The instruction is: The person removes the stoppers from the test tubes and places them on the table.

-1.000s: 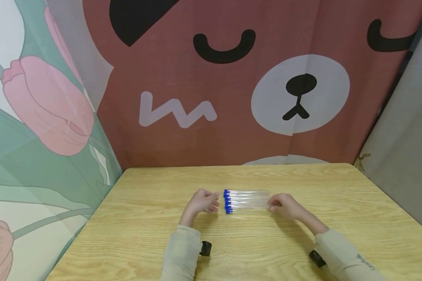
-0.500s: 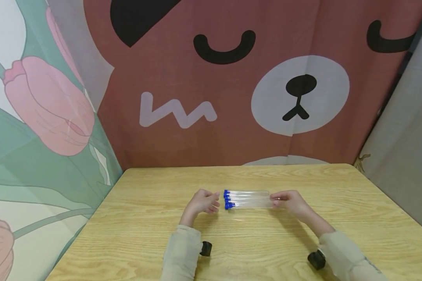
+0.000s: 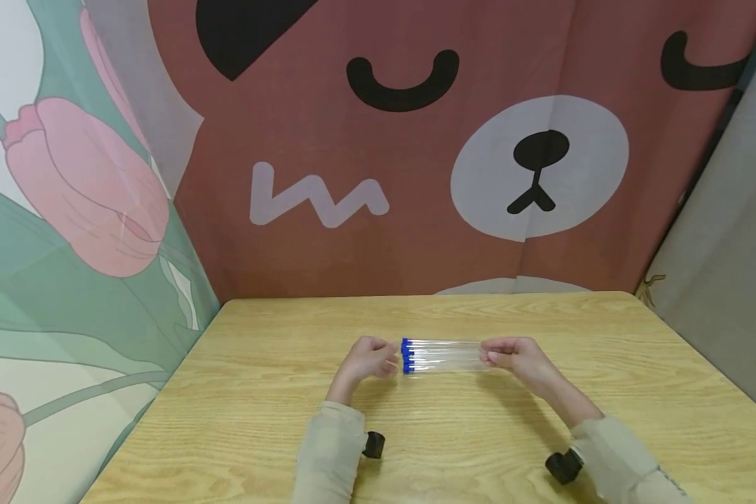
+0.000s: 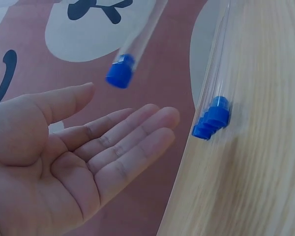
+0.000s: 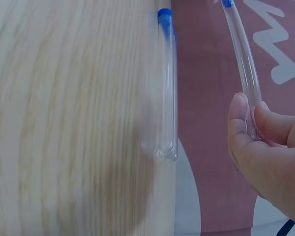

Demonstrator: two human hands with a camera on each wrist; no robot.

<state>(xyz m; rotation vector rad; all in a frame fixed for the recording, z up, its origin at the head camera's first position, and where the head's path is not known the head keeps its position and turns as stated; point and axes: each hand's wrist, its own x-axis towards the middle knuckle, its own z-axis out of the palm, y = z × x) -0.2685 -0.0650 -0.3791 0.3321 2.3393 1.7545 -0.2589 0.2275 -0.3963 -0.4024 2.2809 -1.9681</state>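
Several clear test tubes with blue caps (image 4: 219,113) lie side by side on the table, caps toward the left. My right hand (image 3: 521,358) pinches one more such test tube (image 5: 246,59) near its rounded end, between thumb and fingers. That tube is raised off the table, and its blue cap (image 4: 120,71) points toward my left hand (image 3: 368,360). In the left wrist view the left hand's fingers are extended and the palm shows, with a small gap between fingertips and cap. Nothing is held in it. In the head view the raised tube overlaps the row, so single tubes are hard to separate.
The wood-grain table (image 3: 453,441) reaches back to a hanging cloth (image 3: 416,259) with a bear print. Another cloth with tulips (image 3: 88,189) hangs at the left, and a pale cloth (image 3: 724,266) at the right. Black wrist cameras (image 3: 563,465) sit on both sleeves.
My right hand has taken the nearest test tube at its rounded end and lifted it off the table. The left hand has shifted slightly right, toward the caps.
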